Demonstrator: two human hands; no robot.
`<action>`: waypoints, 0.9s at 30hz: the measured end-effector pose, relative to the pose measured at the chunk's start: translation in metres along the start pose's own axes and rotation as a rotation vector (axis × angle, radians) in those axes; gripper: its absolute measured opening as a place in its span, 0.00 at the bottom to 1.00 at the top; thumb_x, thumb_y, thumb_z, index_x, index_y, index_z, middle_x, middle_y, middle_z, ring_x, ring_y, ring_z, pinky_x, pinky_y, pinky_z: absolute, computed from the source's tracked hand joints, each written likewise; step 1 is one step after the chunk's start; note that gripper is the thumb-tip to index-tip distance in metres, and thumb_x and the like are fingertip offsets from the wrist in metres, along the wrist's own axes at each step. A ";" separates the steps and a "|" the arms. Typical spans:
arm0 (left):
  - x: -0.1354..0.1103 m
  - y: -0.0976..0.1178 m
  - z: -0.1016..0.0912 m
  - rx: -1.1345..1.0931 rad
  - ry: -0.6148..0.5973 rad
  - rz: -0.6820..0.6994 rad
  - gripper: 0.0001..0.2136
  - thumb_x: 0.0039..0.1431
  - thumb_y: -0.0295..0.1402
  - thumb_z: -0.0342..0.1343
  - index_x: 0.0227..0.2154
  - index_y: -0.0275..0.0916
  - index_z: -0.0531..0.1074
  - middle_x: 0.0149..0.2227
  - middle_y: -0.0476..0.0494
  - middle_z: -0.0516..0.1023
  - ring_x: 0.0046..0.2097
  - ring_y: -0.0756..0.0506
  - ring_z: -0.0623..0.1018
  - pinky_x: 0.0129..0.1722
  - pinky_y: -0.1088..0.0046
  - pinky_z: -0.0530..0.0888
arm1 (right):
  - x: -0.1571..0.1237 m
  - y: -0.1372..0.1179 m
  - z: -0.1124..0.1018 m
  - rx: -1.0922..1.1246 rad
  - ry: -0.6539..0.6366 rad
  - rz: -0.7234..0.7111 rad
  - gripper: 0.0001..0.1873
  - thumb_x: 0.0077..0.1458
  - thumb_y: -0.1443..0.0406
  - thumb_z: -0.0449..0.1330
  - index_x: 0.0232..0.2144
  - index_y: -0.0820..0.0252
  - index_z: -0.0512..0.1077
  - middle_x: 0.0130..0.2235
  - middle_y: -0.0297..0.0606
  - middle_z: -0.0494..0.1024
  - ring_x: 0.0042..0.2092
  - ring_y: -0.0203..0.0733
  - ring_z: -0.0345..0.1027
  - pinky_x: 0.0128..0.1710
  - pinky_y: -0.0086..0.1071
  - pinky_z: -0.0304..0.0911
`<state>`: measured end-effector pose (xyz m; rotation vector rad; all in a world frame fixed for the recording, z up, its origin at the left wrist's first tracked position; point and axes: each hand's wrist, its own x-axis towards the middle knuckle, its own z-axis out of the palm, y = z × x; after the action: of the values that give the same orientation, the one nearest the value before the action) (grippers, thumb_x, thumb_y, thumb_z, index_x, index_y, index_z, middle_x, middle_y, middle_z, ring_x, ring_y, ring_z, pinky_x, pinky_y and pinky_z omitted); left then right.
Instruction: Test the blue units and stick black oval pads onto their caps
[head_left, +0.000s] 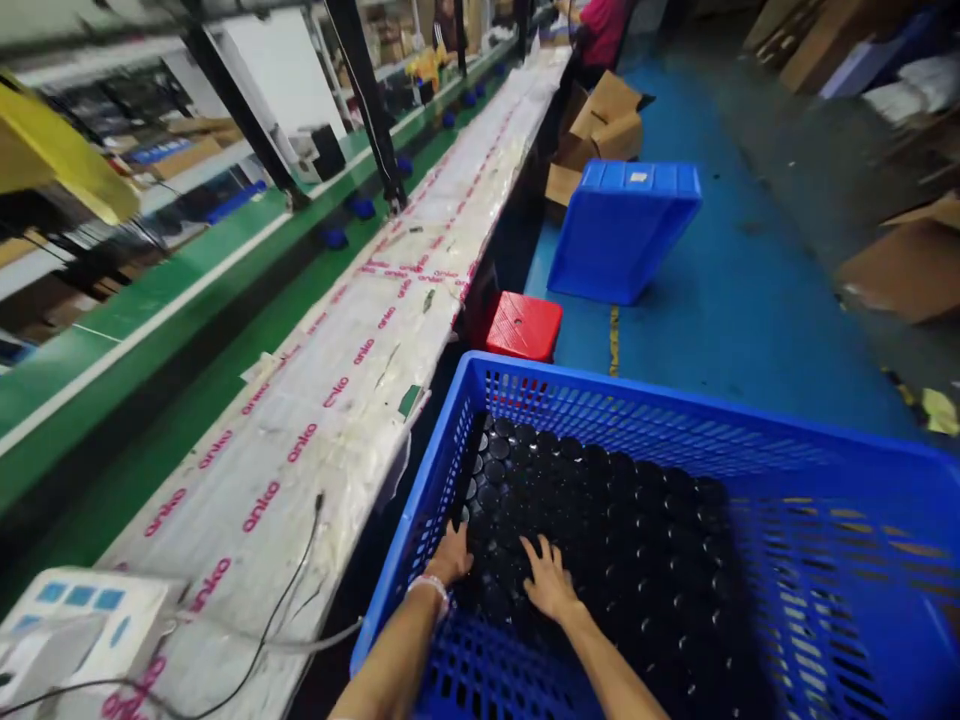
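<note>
Both my hands reach down into a large blue plastic basket (630,395) with slotted walls. Rows of black round pieces (600,530), shiny and disc-like, cover part of its floor. My left hand (450,555), with a light band at the wrist, is at the near-left edge of the rows beside the basket wall, fingers apart. My right hand (551,580) is spread over the near side of the rows, its fingers stretched out. Nothing shows in either hand; whether the fingertips touch the pieces is hard to tell.
Left runs a long bench (300,440) covered in printed plastic, with a cable (281,600) and a white device (90,630). Beyond the basket are a red stool (523,325), a tilted blue bin (626,230) and cardboard boxes (607,120). A person (602,35) is farther off.
</note>
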<state>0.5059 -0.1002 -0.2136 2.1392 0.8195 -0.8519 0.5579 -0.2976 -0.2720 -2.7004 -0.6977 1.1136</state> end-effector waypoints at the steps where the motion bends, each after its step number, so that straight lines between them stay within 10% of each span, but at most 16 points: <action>1: 0.012 0.000 0.011 0.023 0.007 -0.029 0.20 0.59 0.36 0.54 0.53 0.39 0.62 0.57 0.39 0.62 0.55 0.38 0.67 0.52 0.52 0.67 | 0.010 -0.004 0.009 -0.011 0.001 0.012 0.29 0.57 0.64 0.59 0.59 0.55 0.56 0.62 0.44 0.51 0.59 0.57 0.50 0.53 0.56 0.56; 10: 0.066 0.010 0.067 0.191 0.147 -0.221 0.25 0.59 0.37 0.54 0.58 0.42 0.56 0.62 0.38 0.54 0.58 0.35 0.62 0.53 0.48 0.64 | 0.047 -0.023 0.038 -0.025 0.078 0.168 0.30 0.58 0.56 0.57 0.59 0.56 0.54 0.62 0.44 0.51 0.60 0.58 0.46 0.55 0.58 0.49; 27: 0.052 0.026 0.039 0.138 0.144 -0.168 0.22 0.57 0.38 0.56 0.53 0.39 0.61 0.59 0.38 0.58 0.52 0.39 0.68 0.46 0.56 0.71 | 0.059 -0.044 0.050 0.179 0.240 0.366 0.24 0.57 0.59 0.58 0.54 0.60 0.62 0.56 0.44 0.61 0.55 0.52 0.58 0.49 0.51 0.61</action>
<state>0.5433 -0.1300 -0.2652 2.2982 1.0538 -0.8683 0.5436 -0.2332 -0.3323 -2.8025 -0.0635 0.8416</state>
